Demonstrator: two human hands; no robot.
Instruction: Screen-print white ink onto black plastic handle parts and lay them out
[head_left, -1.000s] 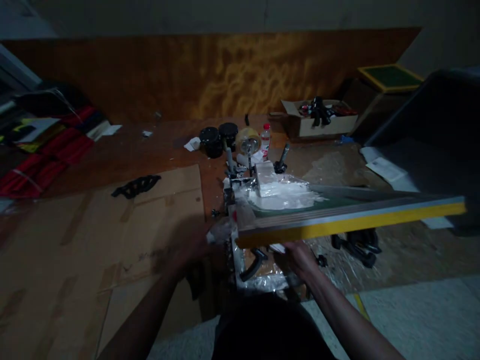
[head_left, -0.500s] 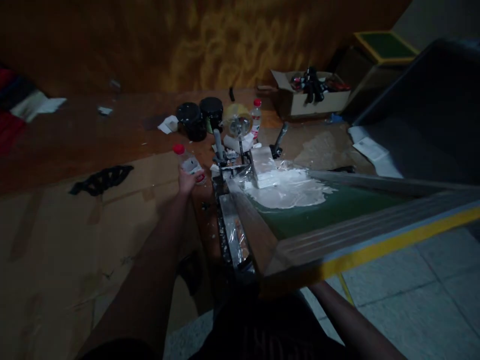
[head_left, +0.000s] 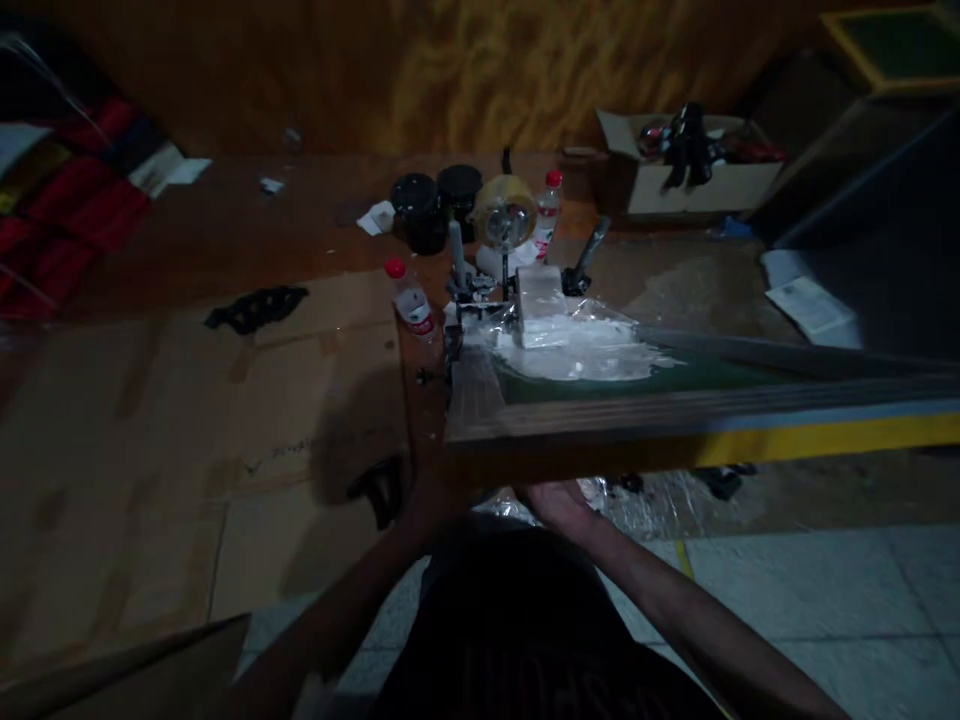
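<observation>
A screen-printing frame [head_left: 600, 420] with a yellow-edged wooden rim is raised at a tilt in front of me. White ink [head_left: 592, 360] is spread on its green mesh, and a block-shaped tool [head_left: 541, 300] stands in the ink. My left hand [head_left: 442, 492] is dark and blurred by the frame's near left corner. Below the near rim is my right hand [head_left: 559, 508], its fingers hidden under the frame, close to clear plastic film [head_left: 600, 492]. To the left of the frame, a red-capped bottle [head_left: 411, 300] stands tilted with no hand on it.
Behind the frame are black tubs [head_left: 418, 210], a roll of tape [head_left: 504, 212] and a second red-capped bottle [head_left: 548, 215]. An open carton [head_left: 697, 190] sits at the back right. Black cut pieces [head_left: 259, 308] lie on cardboard [head_left: 150, 400] at left; red fabric [head_left: 90, 230] lies farther back.
My left hand has let go of the bottle and come back to the frame's near left corner. My right hand has come into view below the rim. The view has shifted left.
</observation>
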